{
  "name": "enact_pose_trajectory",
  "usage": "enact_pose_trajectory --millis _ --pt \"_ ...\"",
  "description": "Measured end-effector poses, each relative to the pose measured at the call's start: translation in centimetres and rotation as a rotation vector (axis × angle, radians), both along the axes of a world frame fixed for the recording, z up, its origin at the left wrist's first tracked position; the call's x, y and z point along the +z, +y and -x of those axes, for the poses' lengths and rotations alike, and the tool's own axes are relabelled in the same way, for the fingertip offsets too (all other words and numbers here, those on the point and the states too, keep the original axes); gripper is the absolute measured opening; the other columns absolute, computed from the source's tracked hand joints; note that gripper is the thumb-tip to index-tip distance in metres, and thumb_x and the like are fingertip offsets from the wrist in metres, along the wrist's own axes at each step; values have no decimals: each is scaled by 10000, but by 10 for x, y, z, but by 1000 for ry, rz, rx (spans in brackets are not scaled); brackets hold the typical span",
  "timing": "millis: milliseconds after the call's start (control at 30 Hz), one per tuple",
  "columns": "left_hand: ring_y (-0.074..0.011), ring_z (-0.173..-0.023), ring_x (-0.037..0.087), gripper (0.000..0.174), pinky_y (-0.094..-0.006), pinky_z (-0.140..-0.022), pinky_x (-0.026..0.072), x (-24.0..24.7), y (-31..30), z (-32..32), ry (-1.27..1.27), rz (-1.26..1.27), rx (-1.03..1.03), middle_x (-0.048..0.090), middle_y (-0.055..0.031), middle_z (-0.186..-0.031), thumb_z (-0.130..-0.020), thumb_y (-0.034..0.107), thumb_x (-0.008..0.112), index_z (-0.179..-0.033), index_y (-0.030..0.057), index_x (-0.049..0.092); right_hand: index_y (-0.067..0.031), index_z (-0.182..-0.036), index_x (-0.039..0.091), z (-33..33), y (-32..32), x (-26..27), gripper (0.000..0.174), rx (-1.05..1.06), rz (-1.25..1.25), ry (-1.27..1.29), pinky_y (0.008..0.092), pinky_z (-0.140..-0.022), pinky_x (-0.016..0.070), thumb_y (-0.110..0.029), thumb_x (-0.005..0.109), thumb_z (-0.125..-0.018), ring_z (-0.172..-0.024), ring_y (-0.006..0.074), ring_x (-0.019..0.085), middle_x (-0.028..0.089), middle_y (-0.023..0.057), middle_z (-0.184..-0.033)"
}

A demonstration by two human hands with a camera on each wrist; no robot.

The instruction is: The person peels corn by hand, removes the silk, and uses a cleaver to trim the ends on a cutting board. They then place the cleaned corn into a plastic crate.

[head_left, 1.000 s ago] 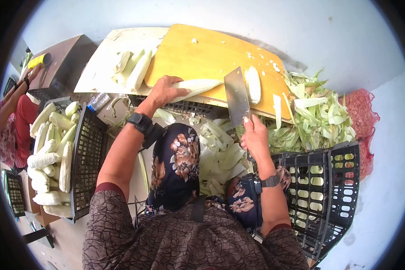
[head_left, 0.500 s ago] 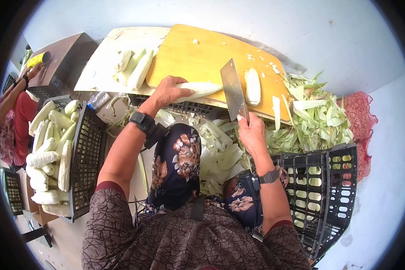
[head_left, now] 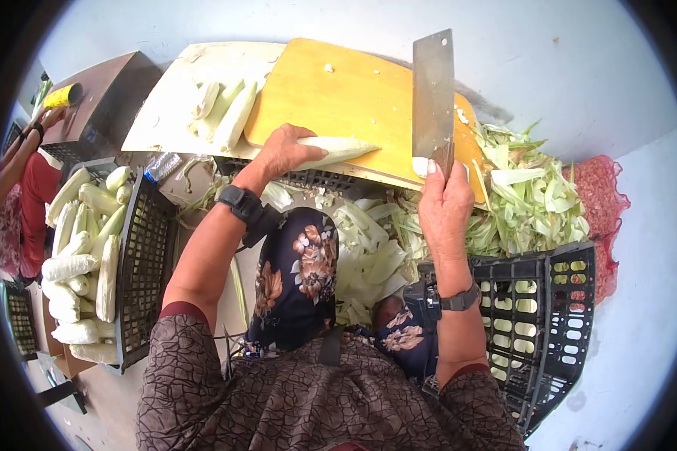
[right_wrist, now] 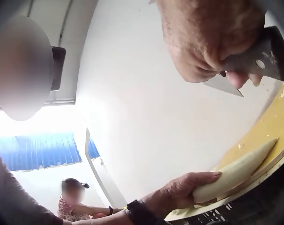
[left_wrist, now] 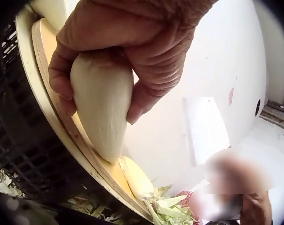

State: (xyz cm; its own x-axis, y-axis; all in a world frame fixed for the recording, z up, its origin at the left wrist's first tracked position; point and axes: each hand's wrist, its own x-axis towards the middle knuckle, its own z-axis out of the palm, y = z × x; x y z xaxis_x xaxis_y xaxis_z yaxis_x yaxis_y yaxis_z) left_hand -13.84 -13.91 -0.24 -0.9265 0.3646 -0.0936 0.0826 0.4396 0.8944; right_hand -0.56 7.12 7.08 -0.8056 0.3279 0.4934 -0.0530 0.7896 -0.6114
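The upright cleaver (head_left: 433, 101) covers nearly all of the cut corn piece (head_left: 421, 167) just beyond the right hand (head_left: 445, 207); only a white end shows. That fist hides the handle in the head view, and in the right wrist view all but a sliver of blade. The left hand (head_left: 278, 152) covers the thick end of the cob (head_left: 338, 148). Far to its left, a second person (head_left: 24, 180) is cut off by the picture's edge.

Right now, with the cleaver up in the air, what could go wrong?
1. The left hand grips the corn on the board; if the cleaver in the right hand falls off line, it may hit that hand.
2. The corn lies near the board's edge and could roll or slip under the blow.
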Motion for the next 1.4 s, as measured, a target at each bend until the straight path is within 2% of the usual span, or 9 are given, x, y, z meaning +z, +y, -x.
enact_pose_trajectory --millis 33,100,133,233,667,767,833,1133,1400 --pt "-232 -803 617 508 -286 -759 467 0 0 0 0 1 -1 642 -196 -847 -612 290 702 -971 -61 625 24 -841 501 2 -3 -2 200 -1 1 0 459 -572 437 -175 508 -848 -610 417 555 558 236 -665" --pt "-237 -799 620 513 -293 -756 469 -2 0 0 7 7 -1 645 -193 -848 -618 303 695 -973 -60 625 33 -833 511 7 -8 -13 219 -90 -256 -302 471 -605 445 -185 504 -847 -655 420 567 570 251 -704" --pt "-237 -799 620 513 -293 -756 469 -3 1 -2 9 7 -7 645 -193 -848 -618 303 695 -973 -60 625 37 -825 527 17 -4 -30 236 -39 -238 -537 483 -645 444 -197 509 -842 -706 429 570 577 268 -742" --pt "-242 -792 623 512 -300 -755 470 -1 -2 -3 120 44 4 647 -193 -846 -620 310 687 -974 -56 627 48 -816 504 14 -1 -43 286 -36 -221 -562 489 -691 417 -236 502 -850 -794 448 543 566 282 -800" --pt "-229 -784 617 498 -297 -750 467 -3 -3 -6 17 1 6 645 -194 -846 -636 290 672 -978 -69 619 39 -816 507 8 2 -35 272 -90 -274 -473 495 -659 431 -231 511 -847 -717 434 566 575 267 -719" --pt "-219 -760 608 487 -290 -725 465 -6 -4 -6 -25 -41 3 643 -187 -831 -642 281 669 -971 -75 619 38 -806 508 8 4 -32 281 -130 -211 -398 497 -660 427 -241 519 -843 -719 437 560 572 269 -716" --pt "-168 -738 566 432 -268 -680 444 -10 -6 -7 -90 -89 11 630 -124 -832 -708 231 658 -1007 -76 604 34 -822 519 8 9 -32 275 -101 -174 -342 488 -655 429 -241 530 -835 -726 436 558 574 264 -725" --pt "-162 -748 561 402 -268 -690 439 -18 -6 -10 -225 -246 56 628 -111 -831 -727 225 644 -1005 -63 610 14 -858 537 -8 14 -28 265 -18 16 -275 485 -650 424 -250 532 -831 -715 425 554 575 242 -721" --pt "-190 -739 605 455 -290 -713 470 -6 -5 -21 29 -45 59 644 -155 -821 -674 282 666 -984 -48 616 22 -820 534 -10 7 -45 283 -19 -77 -498 487 -658 430 -262 536 -830 -727 429 563 580 254 -736"
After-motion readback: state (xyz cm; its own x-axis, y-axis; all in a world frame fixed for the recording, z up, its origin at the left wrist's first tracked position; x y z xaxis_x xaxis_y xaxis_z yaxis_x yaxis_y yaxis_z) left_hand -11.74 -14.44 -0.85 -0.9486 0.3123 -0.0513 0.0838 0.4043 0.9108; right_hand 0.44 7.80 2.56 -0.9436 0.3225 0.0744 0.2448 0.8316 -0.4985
